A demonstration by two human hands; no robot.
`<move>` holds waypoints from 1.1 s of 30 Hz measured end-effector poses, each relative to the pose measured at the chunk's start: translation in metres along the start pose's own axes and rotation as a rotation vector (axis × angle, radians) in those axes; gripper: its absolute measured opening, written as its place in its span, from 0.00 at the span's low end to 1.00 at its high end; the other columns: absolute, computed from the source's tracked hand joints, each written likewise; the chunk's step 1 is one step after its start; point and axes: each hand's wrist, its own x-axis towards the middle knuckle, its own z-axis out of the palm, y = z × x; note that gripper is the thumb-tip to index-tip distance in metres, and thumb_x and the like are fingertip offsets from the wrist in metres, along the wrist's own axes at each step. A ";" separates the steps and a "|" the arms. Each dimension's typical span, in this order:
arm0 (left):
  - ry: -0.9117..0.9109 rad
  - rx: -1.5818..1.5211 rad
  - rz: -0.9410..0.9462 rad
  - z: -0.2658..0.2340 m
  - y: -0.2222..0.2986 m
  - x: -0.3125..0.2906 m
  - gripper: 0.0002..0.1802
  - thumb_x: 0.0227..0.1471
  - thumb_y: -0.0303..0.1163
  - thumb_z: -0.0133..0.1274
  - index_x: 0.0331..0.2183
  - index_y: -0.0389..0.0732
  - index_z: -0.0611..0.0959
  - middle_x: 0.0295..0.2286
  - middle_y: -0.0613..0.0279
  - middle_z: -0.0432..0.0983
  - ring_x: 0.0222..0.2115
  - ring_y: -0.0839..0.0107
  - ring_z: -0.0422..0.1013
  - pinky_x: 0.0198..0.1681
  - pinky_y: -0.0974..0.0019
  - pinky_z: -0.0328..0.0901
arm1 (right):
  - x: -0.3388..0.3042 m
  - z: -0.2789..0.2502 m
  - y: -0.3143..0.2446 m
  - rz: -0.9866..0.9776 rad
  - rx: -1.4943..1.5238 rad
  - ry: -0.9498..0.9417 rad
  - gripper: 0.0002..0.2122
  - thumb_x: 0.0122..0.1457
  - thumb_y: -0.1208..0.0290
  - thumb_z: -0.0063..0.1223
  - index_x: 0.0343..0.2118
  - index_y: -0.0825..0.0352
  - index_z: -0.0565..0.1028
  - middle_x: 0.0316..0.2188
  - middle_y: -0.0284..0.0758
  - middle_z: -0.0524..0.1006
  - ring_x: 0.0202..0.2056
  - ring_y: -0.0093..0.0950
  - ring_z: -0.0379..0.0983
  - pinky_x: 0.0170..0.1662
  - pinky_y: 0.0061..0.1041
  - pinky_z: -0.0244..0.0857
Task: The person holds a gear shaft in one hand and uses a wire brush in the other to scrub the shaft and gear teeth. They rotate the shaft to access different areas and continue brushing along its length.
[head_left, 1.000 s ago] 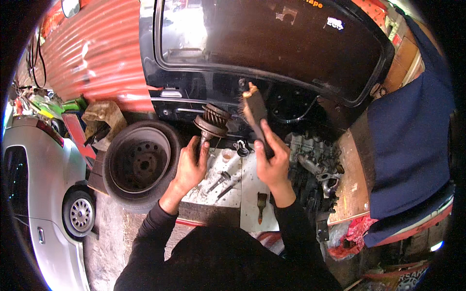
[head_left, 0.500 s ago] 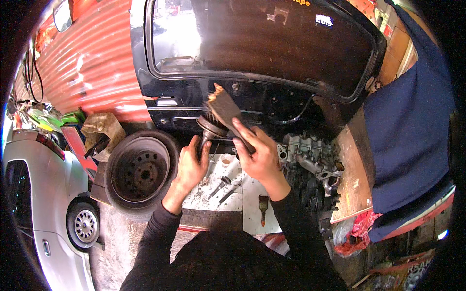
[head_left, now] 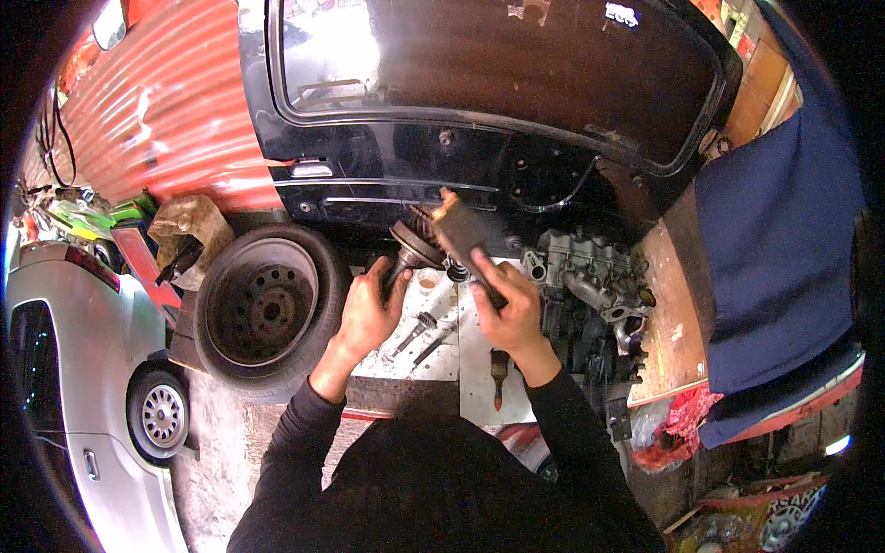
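Note:
My left hand is closed around the stem of a dark metal gear shaft, its wide round head tilted up. In my right hand is a brush with a flat, dark wooden back, its far end chipped to pale wood. The brush is slightly blurred and lies against the gear teeth at the head's upper right; its bristles are hidden. Below my hands, a smaller geared shaft and a thin dark rod rest on the white work surface. A paintbrush lies to their right.
A wheel with a tyre lies at the left, and an engine part stands at the right. Behind rises a black car tailgate. A small cup sits beyond the shafts. Blue cloth hangs at the far right.
Both hands, with the gear shaft and brush, have shifted a little right and downward. The brush has slid lower along the gear head. The whole view has moved slightly.

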 end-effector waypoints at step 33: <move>-0.173 -0.928 -0.742 -0.004 0.039 -0.019 0.21 0.68 0.52 0.43 0.34 0.44 0.75 0.19 0.74 0.66 0.11 0.84 0.55 0.12 0.75 0.47 | -0.050 0.032 -0.002 -0.080 0.214 0.199 0.21 0.54 0.76 0.59 0.52 0.71 0.76 0.27 0.43 0.74 0.26 0.35 0.72 0.29 0.30 0.66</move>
